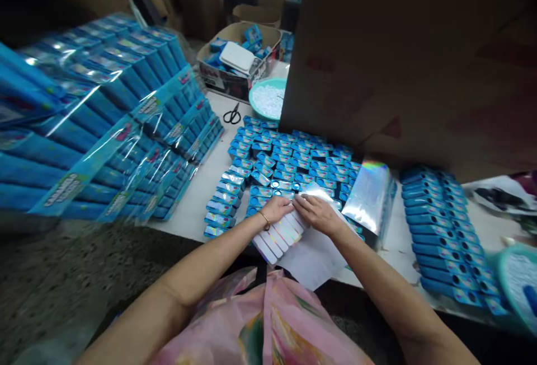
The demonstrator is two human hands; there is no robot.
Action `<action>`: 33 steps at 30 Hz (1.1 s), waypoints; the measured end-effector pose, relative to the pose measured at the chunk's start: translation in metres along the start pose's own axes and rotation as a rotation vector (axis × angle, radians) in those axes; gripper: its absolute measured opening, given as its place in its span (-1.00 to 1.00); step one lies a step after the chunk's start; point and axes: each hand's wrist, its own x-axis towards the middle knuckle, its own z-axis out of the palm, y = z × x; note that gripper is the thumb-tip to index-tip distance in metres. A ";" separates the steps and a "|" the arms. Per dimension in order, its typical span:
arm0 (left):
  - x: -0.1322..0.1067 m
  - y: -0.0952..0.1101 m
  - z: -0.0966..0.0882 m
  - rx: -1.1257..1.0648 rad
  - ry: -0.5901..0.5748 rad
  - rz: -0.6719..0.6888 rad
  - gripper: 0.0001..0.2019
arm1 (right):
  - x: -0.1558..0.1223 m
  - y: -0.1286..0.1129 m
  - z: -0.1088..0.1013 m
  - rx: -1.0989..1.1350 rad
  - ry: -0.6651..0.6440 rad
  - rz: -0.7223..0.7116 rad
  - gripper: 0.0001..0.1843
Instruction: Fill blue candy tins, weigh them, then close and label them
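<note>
Low in front of me, at the table's near edge, is a sheet of white strips (pixel 279 237) with shiny, rainbow-tinted lines between them; it looks like a sticker sheet. My left hand (pixel 276 209) is closed at its upper edge, thumb and fingers pressed together. From the other side my right hand (pixel 318 215) is closed at the same edge, its fingertips meeting the left ones and partly hiding the sheet. Loose white paper (pixel 315 261) hangs beneath my right hand. Small blue boxes (pixel 285 168) stand in rows just beyond both hands.
Wrapped stacks of blue packs (pixel 121 124) rise at left. Black scissors (pixel 232 114), a teal basin (pixel 268 98) of white pieces and a carton (pixel 229 82) lie farther back. A shiny silvery stack (pixel 367 194), more blue boxes (pixel 440 230) and a large cardboard panel (pixel 403 62) occupy the right.
</note>
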 end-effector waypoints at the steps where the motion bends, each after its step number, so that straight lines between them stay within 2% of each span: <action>1: -0.001 -0.004 0.000 -0.010 0.014 -0.023 -0.78 | 0.003 0.000 0.004 0.021 0.010 -0.009 -0.64; 5: -0.002 -0.019 -0.008 -0.008 0.082 -0.058 -0.82 | 0.020 -0.003 0.001 0.030 -0.032 0.019 -0.75; 8: 0.007 -0.029 -0.018 -0.002 0.130 -0.060 -0.81 | 0.025 -0.006 -0.022 0.019 -0.089 0.118 -0.78; 10: 0.014 -0.036 -0.021 -0.004 0.160 -0.062 -0.80 | 0.025 -0.008 -0.044 0.070 -0.072 0.224 -0.77; 13: 0.022 -0.043 -0.024 -0.020 0.215 -0.069 -0.77 | 0.033 -0.011 -0.076 0.292 0.001 0.384 -0.77; 16: 0.014 -0.048 -0.037 -0.115 0.299 -0.085 -0.65 | 0.059 -0.018 -0.085 0.622 0.091 0.552 -0.78; 18: 0.000 -0.050 -0.057 -0.286 0.384 -0.119 -0.60 | 0.084 -0.026 -0.072 0.872 0.135 0.689 -0.76; 20: -0.019 -0.051 -0.085 -0.497 0.428 -0.148 -0.52 | 0.111 -0.035 -0.050 1.103 0.143 0.819 -0.73; 22: -0.038 -0.050 -0.116 -0.774 0.372 -0.144 -0.42 | 0.135 -0.043 -0.025 1.277 0.131 0.904 -0.70; 25: -0.056 -0.051 -0.150 -0.953 0.324 -0.140 -0.38 | 0.164 -0.052 0.002 1.434 0.138 0.963 -0.66; 29: -0.055 -0.064 -0.165 -0.912 0.396 -0.165 -0.55 | 0.191 -0.055 0.021 1.537 0.149 0.985 -0.64; 33: -0.034 -0.086 -0.175 -0.871 0.566 -0.209 -0.60 | 0.215 -0.051 0.042 1.482 0.179 1.040 -0.65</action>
